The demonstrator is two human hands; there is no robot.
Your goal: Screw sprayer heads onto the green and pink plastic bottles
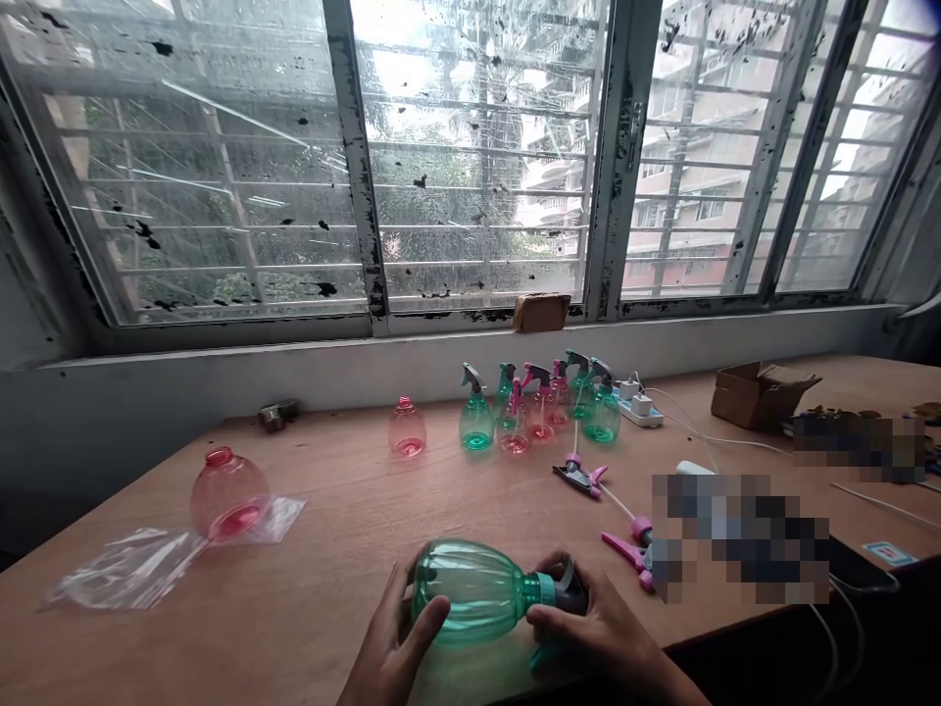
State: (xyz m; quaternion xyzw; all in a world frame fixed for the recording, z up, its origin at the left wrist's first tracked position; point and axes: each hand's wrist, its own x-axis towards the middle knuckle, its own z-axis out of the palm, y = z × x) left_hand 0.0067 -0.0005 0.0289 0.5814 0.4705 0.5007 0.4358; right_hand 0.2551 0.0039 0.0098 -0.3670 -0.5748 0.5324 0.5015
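Observation:
A green see-through spray bottle (pixel 477 591) lies on its side at the near edge of the wooden table (pixel 345 549). My left hand (pixel 393 642) is wrapped round the bottle's round body. My right hand (pixel 595 628) is closed on the grey spray head and teal collar (pixel 563 588) at the bottle's neck. Both hands hold the same bottle just above the table.
A capless pink bottle (pixel 227 495) stands on clear plastic bags (pixel 132 569) at the left. Another capless pink bottle (pixel 407 428) and a cluster of assembled green and pink spray bottles (pixel 544 407) stand further back. Loose pink trigger heads (pixel 584 478) lie right of centre; a power strip (pixel 639 407) and cardboard box (pixel 761 392) sit beyond.

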